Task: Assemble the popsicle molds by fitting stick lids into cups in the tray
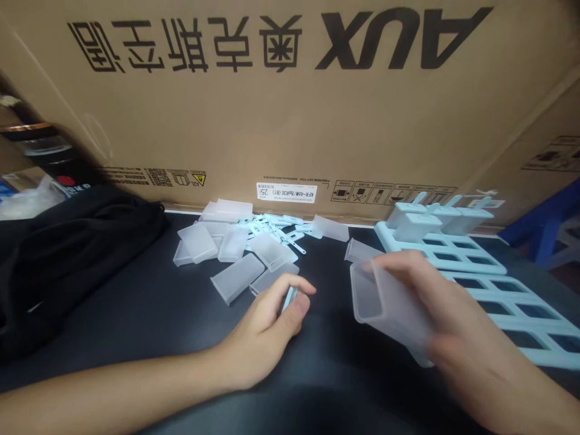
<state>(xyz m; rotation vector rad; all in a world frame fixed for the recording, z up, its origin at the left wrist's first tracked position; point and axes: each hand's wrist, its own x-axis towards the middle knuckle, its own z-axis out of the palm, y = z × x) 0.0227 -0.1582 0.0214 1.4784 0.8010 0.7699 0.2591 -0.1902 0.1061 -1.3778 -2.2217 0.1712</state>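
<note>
Your left hand (274, 323) pinches a pale-blue plastic piece (289, 298), your right hand (437, 305) clasps a frosted boxy plastic mould (393, 297), blue-capped frosted moulds (417, 228) beyond it seem done, and loose frosted moulds (238, 277) beyond your left remain

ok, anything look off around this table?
Yes: the cardboard box behind the translucent molds looks upside down, since its big printed lettering is inverted. Several molds lie jumbled, but I see no spill or damage.
</note>
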